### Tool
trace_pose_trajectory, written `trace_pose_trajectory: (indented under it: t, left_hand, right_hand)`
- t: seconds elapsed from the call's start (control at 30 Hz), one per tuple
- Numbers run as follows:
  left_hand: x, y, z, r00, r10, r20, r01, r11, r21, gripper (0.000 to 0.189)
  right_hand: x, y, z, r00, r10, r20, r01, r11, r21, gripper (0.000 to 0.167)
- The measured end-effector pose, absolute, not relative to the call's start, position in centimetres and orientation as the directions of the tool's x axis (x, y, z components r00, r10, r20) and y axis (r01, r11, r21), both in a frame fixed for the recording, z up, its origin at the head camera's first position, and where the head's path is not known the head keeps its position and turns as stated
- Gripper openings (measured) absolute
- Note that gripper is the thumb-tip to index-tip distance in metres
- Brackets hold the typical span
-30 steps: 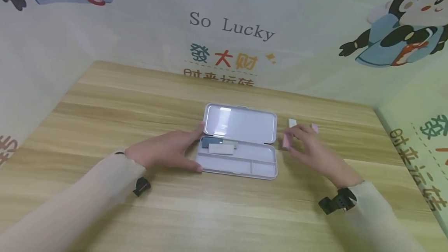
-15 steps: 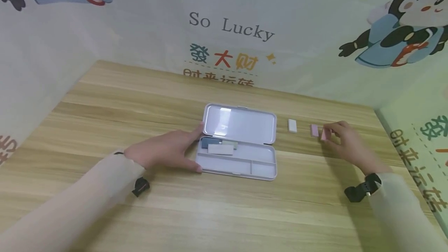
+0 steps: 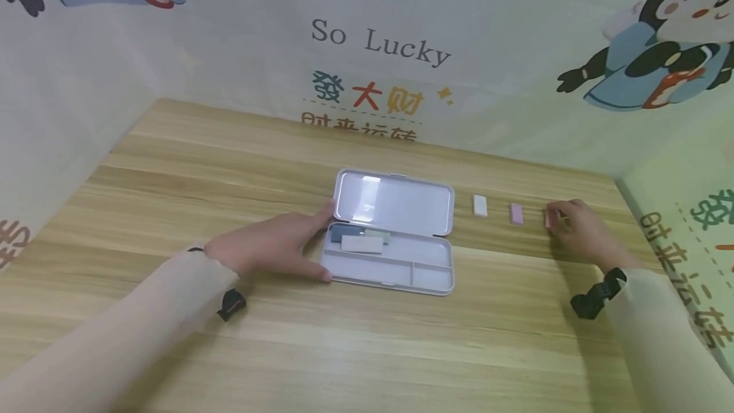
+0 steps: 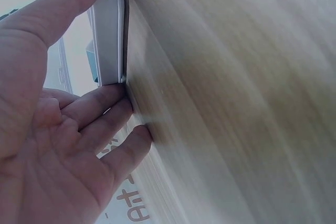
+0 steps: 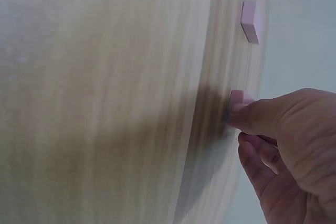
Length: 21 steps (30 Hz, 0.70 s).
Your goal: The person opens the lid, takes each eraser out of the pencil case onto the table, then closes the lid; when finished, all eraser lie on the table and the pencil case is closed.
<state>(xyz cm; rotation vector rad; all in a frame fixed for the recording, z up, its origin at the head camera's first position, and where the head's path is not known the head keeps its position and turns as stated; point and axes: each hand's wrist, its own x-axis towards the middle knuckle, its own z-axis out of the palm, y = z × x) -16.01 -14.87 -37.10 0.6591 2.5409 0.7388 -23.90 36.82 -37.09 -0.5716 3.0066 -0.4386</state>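
An opened white pencil case [image 3: 367, 273] lies with its lid [image 3: 395, 202] folded back. My left hand [image 3: 269, 244] touches its left end, thumb at the front corner and fingers spread toward the hinge. In the left wrist view, these fingers are mostly straight against the case's edge [image 4: 109, 40]. Far to the right, my right hand [image 3: 585, 231] pinches a pink eraser [image 5: 237, 97] between thumb and fingers at the tabletop; the hand covers part of it. A lilac-pink eraser [image 3: 516, 213] and a white eraser [image 3: 480, 205] lie left of that hand, spaced in a row.
In the case's rear compartment, a white block [image 3: 362, 245] overlaps a blue-grey block [image 3: 344, 232] and a pale green one [image 3: 380, 235]. Low dividers split the tray. Printed cloth walls [image 3: 258, 50] stand behind and beside the wooden table [image 3: 321, 349].
My right hand has carried the pink eraser from beside the case to the right, past the lilac-pink eraser, to the row's right end. The left hand and case have stayed put.
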Motion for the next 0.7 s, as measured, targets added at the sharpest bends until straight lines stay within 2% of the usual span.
trace_pose_trajectory:
  t: [0.7]
  left_hand:
    - [-16.13, -14.73, -37.13, -0.806, 0.536, -0.249, 0.34, 0.765, 0.546, 0.12]
  right_hand:
    - [-24.6, 37.31, -37.09, -0.944, -0.309, -0.114, -0.254, 0.903, -0.346, 0.045]
